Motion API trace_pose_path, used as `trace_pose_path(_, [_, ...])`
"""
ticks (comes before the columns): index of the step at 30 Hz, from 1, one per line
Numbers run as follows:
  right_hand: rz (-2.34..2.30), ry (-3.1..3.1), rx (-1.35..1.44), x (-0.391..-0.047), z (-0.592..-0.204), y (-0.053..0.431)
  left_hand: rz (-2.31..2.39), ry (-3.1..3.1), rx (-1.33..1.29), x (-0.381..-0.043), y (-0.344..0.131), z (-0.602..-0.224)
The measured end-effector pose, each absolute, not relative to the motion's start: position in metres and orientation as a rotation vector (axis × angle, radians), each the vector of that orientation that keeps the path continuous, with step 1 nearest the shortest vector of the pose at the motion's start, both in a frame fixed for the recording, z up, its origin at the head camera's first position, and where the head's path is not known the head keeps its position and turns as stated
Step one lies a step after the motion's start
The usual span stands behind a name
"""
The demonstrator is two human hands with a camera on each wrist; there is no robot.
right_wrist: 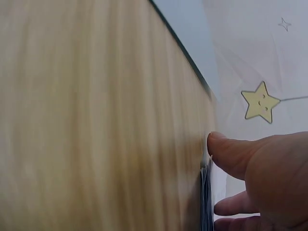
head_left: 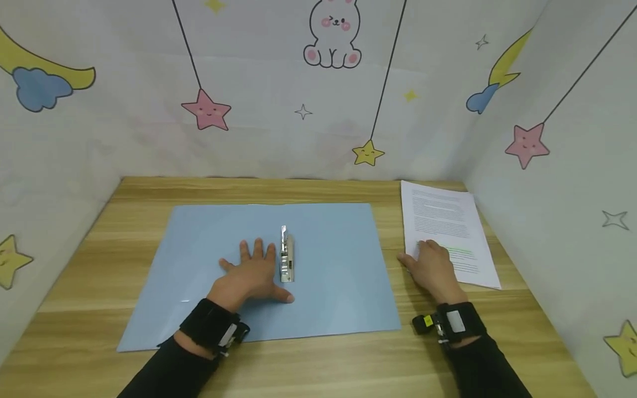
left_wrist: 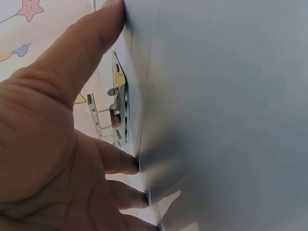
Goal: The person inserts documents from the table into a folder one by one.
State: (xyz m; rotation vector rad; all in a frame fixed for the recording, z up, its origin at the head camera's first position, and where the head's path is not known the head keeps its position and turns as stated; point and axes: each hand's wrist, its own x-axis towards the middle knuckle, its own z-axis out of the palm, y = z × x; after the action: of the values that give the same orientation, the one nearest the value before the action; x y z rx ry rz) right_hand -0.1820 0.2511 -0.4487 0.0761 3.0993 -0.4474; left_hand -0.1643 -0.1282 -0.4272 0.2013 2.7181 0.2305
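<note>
A light blue folder (head_left: 338,271) lies opened flat on the table in the head view. A silver metal ring clip (head_left: 287,258) is fixed near its middle. My left hand (head_left: 251,278) rests with spread fingers on the folder's left part, thumb just below the clip. The left wrist view shows the clip (left_wrist: 117,113) beyond the thumb, with its rings standing up. My right hand (head_left: 432,268) touches a stack of printed paper (head_left: 438,213) at its left side. In the right wrist view its thumb is by the edge of the stack (right_wrist: 206,199), other fingers over the top sheet.
The wooden table (head_left: 298,367) meets a white wall sheet (head_left: 278,72) with cartoon prints at the back and sides. The stack lies near the right table edge, with a strip of wood between it and the folder. Green highlighting marks the top sheet.
</note>
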Motion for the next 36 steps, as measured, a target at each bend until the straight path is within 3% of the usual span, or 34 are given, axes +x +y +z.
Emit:
trace_pose_path(21, [-0.44,3.102,0.094,-0.186,-0.444,0.216,0.282,2.731,0.232,-0.171,-0.149,-0.428])
trace_pose_path(36, [-0.283,3.139,0.379,-0.185,-0.439,0.276,0.289,2.714,0.206,-0.175,-0.148,-0.428])
